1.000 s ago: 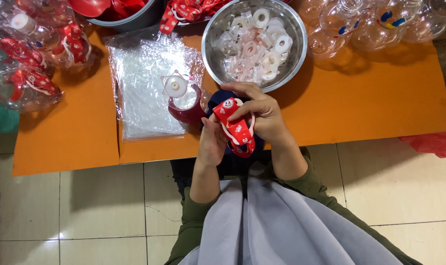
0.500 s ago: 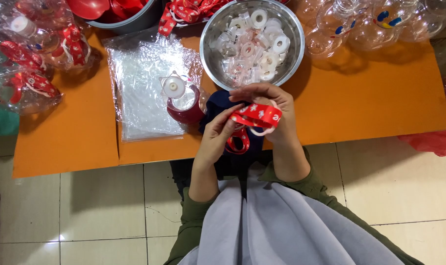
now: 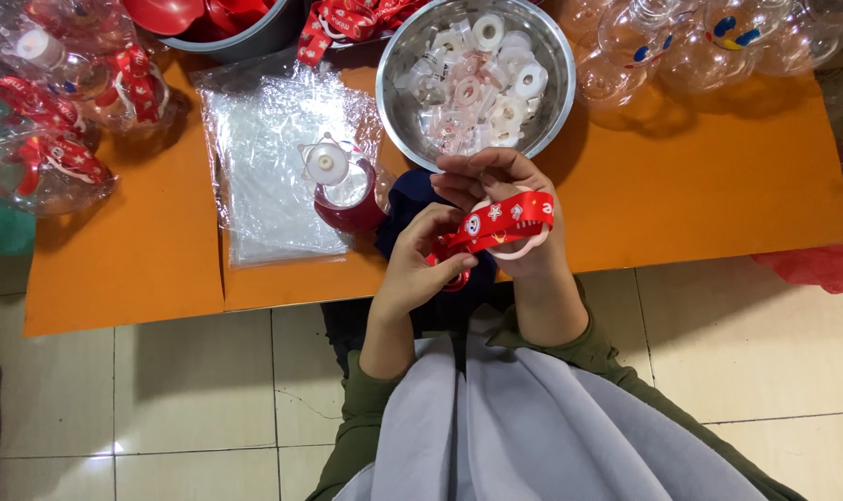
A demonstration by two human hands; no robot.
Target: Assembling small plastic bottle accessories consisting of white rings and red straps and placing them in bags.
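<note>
My right hand (image 3: 505, 209) holds a white plastic ring (image 3: 523, 249) with a red printed ribbon (image 3: 505, 219) stretched across it, just in front of the steel bowl. My left hand (image 3: 421, 264) pinches the ribbon's lower left end, where a red loop shows between the fingers. Both hands are over the front edge of the orange table (image 3: 709, 176), above a dark blue cloth (image 3: 405, 206). A red cup with a white star-shaped lid (image 3: 333, 181) stands just left of my hands.
A steel bowl (image 3: 398, 102) of several white plastic rings sits behind my hands. A stack of clear plastic bags (image 3: 264, 176) lies left of it. Clear plastic balls (image 3: 700, 42) fill the back right, bagged finished items (image 3: 51, 121) the back left, a grey tub (image 3: 245, 37) with red parts behind.
The ribbon piece has turned from hanging upright between my hands to lying level across the white ring. My right hand rose toward the bowl, and my left hand followed.
</note>
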